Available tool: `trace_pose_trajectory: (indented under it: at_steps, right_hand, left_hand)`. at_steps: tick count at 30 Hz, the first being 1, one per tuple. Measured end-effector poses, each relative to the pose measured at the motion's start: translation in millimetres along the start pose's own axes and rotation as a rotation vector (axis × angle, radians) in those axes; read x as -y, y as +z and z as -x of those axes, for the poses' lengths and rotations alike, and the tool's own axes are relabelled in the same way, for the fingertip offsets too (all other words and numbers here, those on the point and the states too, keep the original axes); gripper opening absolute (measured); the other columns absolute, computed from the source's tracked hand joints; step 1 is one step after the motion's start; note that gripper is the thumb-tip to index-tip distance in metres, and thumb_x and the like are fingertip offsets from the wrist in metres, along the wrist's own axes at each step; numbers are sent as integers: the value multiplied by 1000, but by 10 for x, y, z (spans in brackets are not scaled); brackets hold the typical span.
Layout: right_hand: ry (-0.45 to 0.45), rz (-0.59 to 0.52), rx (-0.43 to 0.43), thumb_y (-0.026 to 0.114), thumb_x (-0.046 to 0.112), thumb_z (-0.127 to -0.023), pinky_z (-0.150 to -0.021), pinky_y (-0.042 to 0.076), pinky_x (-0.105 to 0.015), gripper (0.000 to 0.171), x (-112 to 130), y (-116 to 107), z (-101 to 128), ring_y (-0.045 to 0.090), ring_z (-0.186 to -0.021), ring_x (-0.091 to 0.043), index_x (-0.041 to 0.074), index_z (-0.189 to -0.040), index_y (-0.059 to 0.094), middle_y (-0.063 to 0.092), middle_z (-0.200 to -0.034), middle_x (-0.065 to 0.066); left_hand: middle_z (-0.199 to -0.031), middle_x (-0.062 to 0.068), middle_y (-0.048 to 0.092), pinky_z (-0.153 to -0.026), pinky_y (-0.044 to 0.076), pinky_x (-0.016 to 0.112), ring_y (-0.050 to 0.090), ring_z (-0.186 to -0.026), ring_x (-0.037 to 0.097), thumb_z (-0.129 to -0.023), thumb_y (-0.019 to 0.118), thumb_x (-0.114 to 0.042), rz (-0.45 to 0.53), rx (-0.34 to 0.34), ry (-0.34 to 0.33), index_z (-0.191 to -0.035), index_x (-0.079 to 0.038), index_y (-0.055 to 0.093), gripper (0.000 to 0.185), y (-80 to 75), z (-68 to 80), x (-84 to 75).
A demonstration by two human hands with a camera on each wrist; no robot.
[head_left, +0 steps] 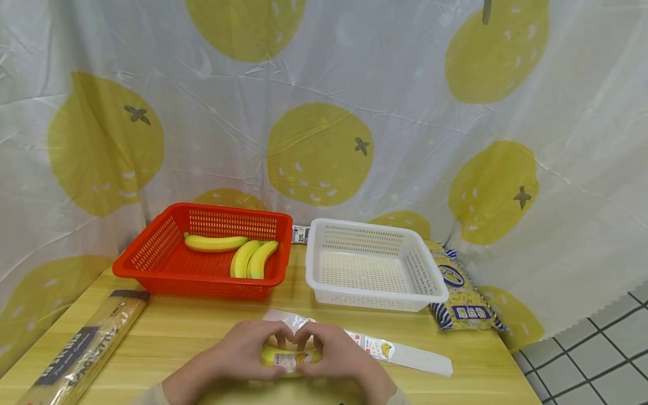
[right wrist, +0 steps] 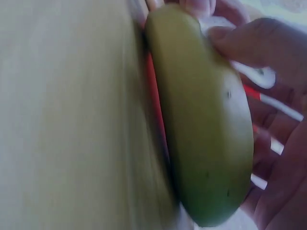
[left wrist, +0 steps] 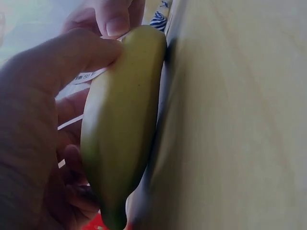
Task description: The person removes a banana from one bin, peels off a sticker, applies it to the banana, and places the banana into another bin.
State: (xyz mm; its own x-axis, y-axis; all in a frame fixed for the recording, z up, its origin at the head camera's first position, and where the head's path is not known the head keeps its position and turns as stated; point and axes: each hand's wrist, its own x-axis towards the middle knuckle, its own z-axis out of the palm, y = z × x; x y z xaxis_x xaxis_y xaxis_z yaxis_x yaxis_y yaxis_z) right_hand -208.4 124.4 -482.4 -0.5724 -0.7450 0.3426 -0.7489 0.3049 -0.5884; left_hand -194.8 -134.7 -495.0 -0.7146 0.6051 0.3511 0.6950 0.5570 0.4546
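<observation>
At the worktop's (head_left: 167, 332) near edge, your left hand (head_left: 242, 349) and right hand (head_left: 336, 354) both clasp a banana (head_left: 275, 355) half inside its clear bag (head_left: 405, 353), three bananas (head_left: 243, 251) waiting in the red basket (head_left: 152, 253), the white basket (head_left: 425, 264) unfilled.

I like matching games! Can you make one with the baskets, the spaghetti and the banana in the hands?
Things:
1. red basket
2. white basket
3. spaghetti
4. wrapped banana

Descriptions:
A. lies at the table's left edge
B. held by both hands
C. holds three bananas
D. has nothing in it

Pairs: 1-C, 2-D, 3-A, 4-B
</observation>
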Motion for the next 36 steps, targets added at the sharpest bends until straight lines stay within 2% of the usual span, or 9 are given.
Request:
trace_pose_trajectory:
  at_steps: [2, 5, 7, 10, 13, 18, 25, 36]
  right_hand:
    - [22, -59, 1, 84, 9, -80, -58, 39, -11, 38, -10, -15, -1, 44, -64, -2, 20, -110, 63, 68, -94, 12]
    - [18, -128, -4, 80, 4, -83, -58, 39, -13, 38, -27, -27, 1, 47, -62, -8, 19, -111, 60, 69, -96, 9]
    - [6, -150, -14, 78, 4, -85, -58, 41, -14, 34, -37, -27, 4, 50, -61, -12, 18, -109, 59, 68, -91, 5]
    - [8, -185, -22, 77, 3, -87, -58, 44, -16, 26, -51, -20, 13, 53, -63, -14, 18, -102, 61, 63, -81, 2]
    - [10, -215, -20, 76, 0, -87, -59, 46, -18, 23, -60, -10, 18, 53, -66, -12, 18, -94, 64, 61, -77, 1]
    - [-78, -196, -19, 79, 1, -84, -58, 48, -18, 21, -64, -8, 18, 55, -64, -12, 17, -94, 68, 61, -76, 0]
    - [-166, -142, -20, 79, 6, -87, -58, 50, -18, 15, -69, -8, -7, 57, -64, -12, 17, -94, 73, 67, -83, 5]
    - [-120, -100, -31, 80, 14, -88, -56, 47, -13, 3, -54, 18, 0, 53, -64, -1, 14, -85, 77, 68, -86, 7]
  left_hand:
    - [-95, -25, 64, -68, 44, 19, 56, -79, -3, -78, 84, -44, 7, -8, 10, -114, -37, 61, 44, -18, 8, 0]
    - [-97, -23, 64, -62, 42, 16, 50, -70, -5, -79, 84, -35, 41, -24, 25, -115, -35, 60, 44, -37, 15, 5]
    - [-95, -21, 62, -58, 40, 15, 46, -65, -6, -80, 84, -30, 82, -33, 39, -114, -35, 58, 42, -40, 14, 12]
    - [-85, -15, 59, -56, 39, 13, 47, -63, -6, -80, 85, -22, 140, -58, 80, -108, -34, 58, 41, -32, 11, 22]
    - [-73, -14, 54, -57, 38, 11, 47, -63, -6, -79, 86, -17, 146, -89, 145, -101, -34, 60, 38, -15, 7, 33]
    - [-67, -14, 52, -58, 34, 6, 44, -64, -7, -79, 88, -21, 116, -119, 226, -96, -34, 64, 32, -10, -4, 44]
    - [-75, -16, 58, -59, 37, 6, 48, -66, -6, -84, 86, -24, 161, -100, 259, -96, -34, 68, 24, -4, -8, 59]
    - [-79, -14, 59, -58, 40, 9, 49, -68, -6, -85, 85, -21, 219, -85, 256, -91, -31, 69, 21, -5, -13, 65]
